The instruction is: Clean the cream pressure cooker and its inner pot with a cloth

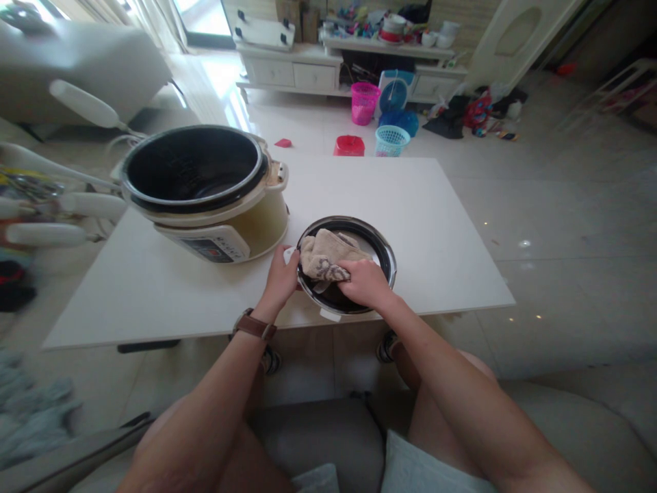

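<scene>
A round cooker lid lies with its dark inner side up near the table's front edge. My left hand grips the lid's left rim, its fingers partly hidden behind the edge. In my right hand is a bunched beige cloth with a dark pattern, pressed against the inside of the lid. To the left of the lid stands the electric pressure cooker, uncovered, with its dark inner pot inside and a control panel facing front.
The white table carries the cooker and lid. Past its far edge are a red stool, a light blue basket and a pink basket. White-handled objects crowd the left side. A cluttered cabinet stands at the back.
</scene>
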`<move>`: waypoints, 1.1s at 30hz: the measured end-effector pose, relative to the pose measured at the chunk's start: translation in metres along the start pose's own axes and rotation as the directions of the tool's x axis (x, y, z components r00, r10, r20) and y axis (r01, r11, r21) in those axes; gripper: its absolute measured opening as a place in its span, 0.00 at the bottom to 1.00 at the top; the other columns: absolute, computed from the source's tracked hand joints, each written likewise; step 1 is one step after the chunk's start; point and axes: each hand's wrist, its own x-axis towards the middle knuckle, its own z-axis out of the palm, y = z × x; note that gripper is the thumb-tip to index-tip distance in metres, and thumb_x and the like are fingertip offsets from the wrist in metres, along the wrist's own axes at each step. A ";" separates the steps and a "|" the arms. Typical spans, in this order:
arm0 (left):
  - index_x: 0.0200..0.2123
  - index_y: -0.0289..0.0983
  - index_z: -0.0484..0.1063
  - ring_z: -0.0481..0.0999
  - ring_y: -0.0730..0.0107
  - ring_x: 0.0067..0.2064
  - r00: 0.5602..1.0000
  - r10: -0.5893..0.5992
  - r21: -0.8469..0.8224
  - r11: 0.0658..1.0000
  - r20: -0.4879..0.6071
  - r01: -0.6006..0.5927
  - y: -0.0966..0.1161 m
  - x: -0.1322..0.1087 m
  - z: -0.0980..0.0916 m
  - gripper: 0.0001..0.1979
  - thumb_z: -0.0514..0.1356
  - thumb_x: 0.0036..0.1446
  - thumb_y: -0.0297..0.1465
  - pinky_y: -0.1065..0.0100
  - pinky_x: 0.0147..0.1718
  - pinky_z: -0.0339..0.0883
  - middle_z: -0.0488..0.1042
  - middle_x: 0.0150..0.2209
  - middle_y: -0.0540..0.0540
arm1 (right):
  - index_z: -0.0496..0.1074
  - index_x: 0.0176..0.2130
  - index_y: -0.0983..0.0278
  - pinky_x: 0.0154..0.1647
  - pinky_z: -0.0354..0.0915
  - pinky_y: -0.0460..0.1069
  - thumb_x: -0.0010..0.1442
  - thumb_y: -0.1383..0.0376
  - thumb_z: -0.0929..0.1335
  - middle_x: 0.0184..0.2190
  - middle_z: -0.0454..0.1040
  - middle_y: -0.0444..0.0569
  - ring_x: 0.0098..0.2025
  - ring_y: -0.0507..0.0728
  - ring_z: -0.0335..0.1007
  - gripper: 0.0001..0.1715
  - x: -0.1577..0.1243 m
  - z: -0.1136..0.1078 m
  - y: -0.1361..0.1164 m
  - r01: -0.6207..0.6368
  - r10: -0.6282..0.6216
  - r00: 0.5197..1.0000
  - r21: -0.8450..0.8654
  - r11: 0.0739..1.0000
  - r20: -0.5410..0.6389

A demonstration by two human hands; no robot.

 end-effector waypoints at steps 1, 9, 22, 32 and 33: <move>0.50 0.39 0.69 0.77 0.63 0.32 1.000 0.002 -0.002 1.000 -0.002 -0.002 0.000 0.000 0.000 0.15 0.59 0.67 0.42 0.66 0.20 0.73 0.73 0.42 0.42 | 0.82 0.46 0.56 0.42 0.62 0.52 0.63 0.59 0.66 0.42 0.86 0.51 0.46 0.63 0.80 0.17 0.000 0.000 0.000 0.000 0.000 1.000 -0.001 1.000 0.001; 0.50 0.40 0.68 0.77 0.62 0.32 1.000 -0.007 0.015 1.000 0.003 0.007 0.000 -0.001 -0.001 0.14 0.59 0.66 0.40 0.64 0.22 0.75 0.74 0.42 0.43 | 0.82 0.47 0.55 0.43 0.63 0.51 0.63 0.59 0.66 0.42 0.85 0.51 0.46 0.63 0.80 0.18 -0.001 -0.002 -0.001 -0.001 0.001 1.000 0.015 1.000 -0.003; 0.52 0.40 0.68 0.77 0.63 0.29 0.999 -0.029 -0.020 0.999 0.031 0.030 0.002 -0.002 -0.001 0.16 0.61 0.64 0.39 0.63 0.22 0.75 0.76 0.39 0.43 | 0.79 0.59 0.52 0.47 0.67 0.52 0.64 0.65 0.66 0.48 0.85 0.53 0.49 0.65 0.80 0.26 0.003 -0.009 0.010 -0.160 0.160 0.987 -0.023 0.987 -0.002; 0.46 0.40 0.69 0.76 0.61 0.37 0.988 0.153 0.102 0.983 -0.006 -0.151 -0.007 0.000 -0.002 0.11 0.59 0.64 0.39 0.64 0.34 0.75 0.74 0.38 0.46 | 0.86 0.41 0.58 0.42 0.65 0.49 0.58 0.62 0.68 0.42 0.86 0.51 0.45 0.62 0.80 0.16 -0.003 -0.014 0.007 0.086 -0.103 0.976 0.092 0.992 0.190; 0.46 0.40 0.69 0.76 0.61 0.39 0.983 0.182 0.124 0.976 -0.016 -0.178 -0.007 0.000 -0.002 0.11 0.59 0.64 0.38 0.63 0.36 0.75 0.75 0.39 0.45 | 0.86 0.40 0.58 0.40 0.64 0.48 0.58 0.62 0.69 0.42 0.86 0.50 0.44 0.61 0.80 0.15 -0.003 -0.014 0.006 0.107 -0.134 0.967 0.132 0.985 0.218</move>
